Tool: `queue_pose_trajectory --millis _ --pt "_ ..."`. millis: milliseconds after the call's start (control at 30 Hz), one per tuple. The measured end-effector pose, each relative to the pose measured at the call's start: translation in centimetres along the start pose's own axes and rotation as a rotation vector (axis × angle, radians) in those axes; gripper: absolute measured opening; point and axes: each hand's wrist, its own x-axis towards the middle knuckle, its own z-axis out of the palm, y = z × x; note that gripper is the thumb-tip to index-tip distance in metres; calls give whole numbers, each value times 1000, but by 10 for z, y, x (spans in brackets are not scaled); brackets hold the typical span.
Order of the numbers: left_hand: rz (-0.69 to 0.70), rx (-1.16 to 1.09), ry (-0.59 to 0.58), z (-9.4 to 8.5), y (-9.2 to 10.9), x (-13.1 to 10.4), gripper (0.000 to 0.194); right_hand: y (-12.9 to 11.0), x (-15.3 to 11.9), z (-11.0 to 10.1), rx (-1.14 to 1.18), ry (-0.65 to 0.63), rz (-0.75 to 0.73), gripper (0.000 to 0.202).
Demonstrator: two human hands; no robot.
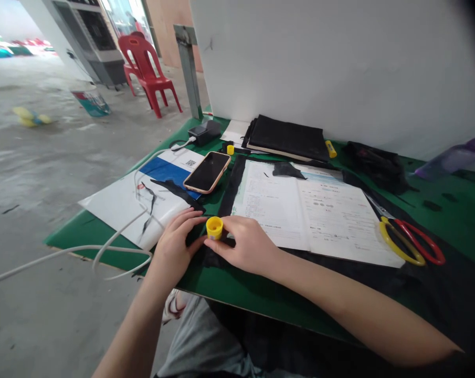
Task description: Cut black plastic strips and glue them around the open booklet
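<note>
A small yellow plastic tube (214,228), round and hollow at its top, stands upright near the front edge of the green table. My right hand (247,244) pinches it from the right between thumb and fingers. From the left, my left hand (178,241) has its thumb and index finger closed around its side; its other fingers lie over the white sheet. Just right of the hands is an open book (272,210) with printed pages, on black cloth. A phone (207,172) in a pink case rests beyond the left hand, on a blue and white booklet (164,170).
Red and yellow-handled scissors (412,239) lie at the right. Behind the book are a black-covered book (286,136), a yellow stick (330,149) and a small yellow cap (230,150). A white cable (119,233) loops over the left edge. A purple bottle (453,155) lies far right.
</note>
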Motion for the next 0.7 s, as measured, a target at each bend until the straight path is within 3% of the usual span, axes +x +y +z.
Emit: queue_pose_trajectory --millis 300,467,567,700 --pt "15 -42 24 -2 2 0 28 -3 -15 4 84 -6 -78 22" --pt "9 -52 27 0 1 0 28 -7 -13 -9 327 -160 150 25" --pt "-3 -38 28 1 1 1 30 -5 -5 -20 535 -90 245 28" --pt "-22 -24 20 0 2 1 28 -1 5 -20 487 -52 217 30"
